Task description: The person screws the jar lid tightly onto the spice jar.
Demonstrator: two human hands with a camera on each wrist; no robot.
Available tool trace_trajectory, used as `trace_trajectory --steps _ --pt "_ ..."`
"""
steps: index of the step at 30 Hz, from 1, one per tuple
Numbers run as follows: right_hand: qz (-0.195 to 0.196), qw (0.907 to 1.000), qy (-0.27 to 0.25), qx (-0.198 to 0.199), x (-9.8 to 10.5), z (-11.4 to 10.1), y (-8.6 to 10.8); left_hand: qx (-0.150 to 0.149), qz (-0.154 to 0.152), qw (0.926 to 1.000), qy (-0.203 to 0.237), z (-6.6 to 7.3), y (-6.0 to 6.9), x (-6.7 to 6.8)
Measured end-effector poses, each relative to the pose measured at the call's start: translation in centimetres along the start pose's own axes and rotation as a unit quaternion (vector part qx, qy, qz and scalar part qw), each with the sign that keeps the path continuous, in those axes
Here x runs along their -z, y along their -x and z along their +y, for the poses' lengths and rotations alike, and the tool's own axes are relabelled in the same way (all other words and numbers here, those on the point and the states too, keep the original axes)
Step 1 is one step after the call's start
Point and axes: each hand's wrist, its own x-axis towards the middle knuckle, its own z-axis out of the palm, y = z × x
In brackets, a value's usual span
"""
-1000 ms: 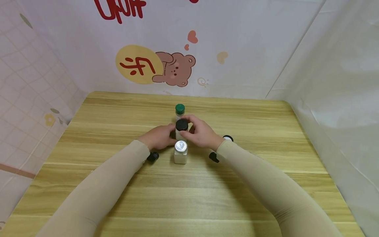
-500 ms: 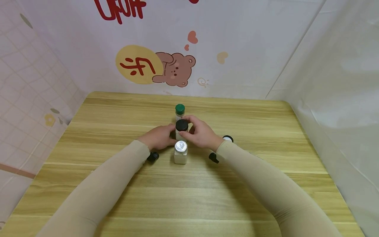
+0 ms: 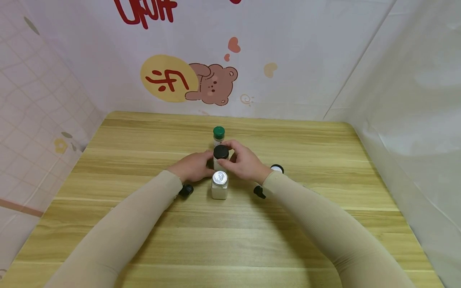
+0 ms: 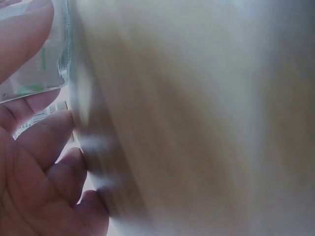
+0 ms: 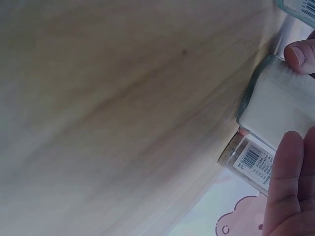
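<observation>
A jar of white contents with a black lid (image 3: pixel 221 152) stands upright near the middle of the table. My left hand (image 3: pixel 194 166) holds it low on the left, the thumb in front of the glass and fingers behind. From the right, my right hand (image 3: pixel 245 161) grips it below the lid between thumb and fingers; the right wrist view shows the jar's white-filled glass (image 5: pixel 280 101). Directly in front stands a square glass jar with a silver lid (image 3: pixel 219 178). Behind is a green-capped spice bottle (image 3: pixel 219 133), its barcode label (image 5: pixel 254 160) showing in the right wrist view.
The wooden table (image 3: pixel 223 240) meets a printed white backdrop (image 3: pixel 288 60) at its rear edge. Small black objects (image 3: pixel 186 191) show beside both sleeves, kind unclear. A white thing with a black rim (image 3: pixel 277 168) is partly hidden at the right wrist.
</observation>
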Motion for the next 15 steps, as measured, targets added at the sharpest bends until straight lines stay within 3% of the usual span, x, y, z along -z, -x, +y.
trace_trajectory --steps 6,15 --pt "-0.002 0.9999 -0.006 0.009 0.01 -0.06 0.08 -0.003 0.003 1.0000 -0.001 -0.02 0.00 0.02" --pt "-0.004 0.9999 -0.003 -0.015 -0.10 -0.21 0.11 -0.006 0.003 1.0000 0.001 -0.03 0.05 0.06"
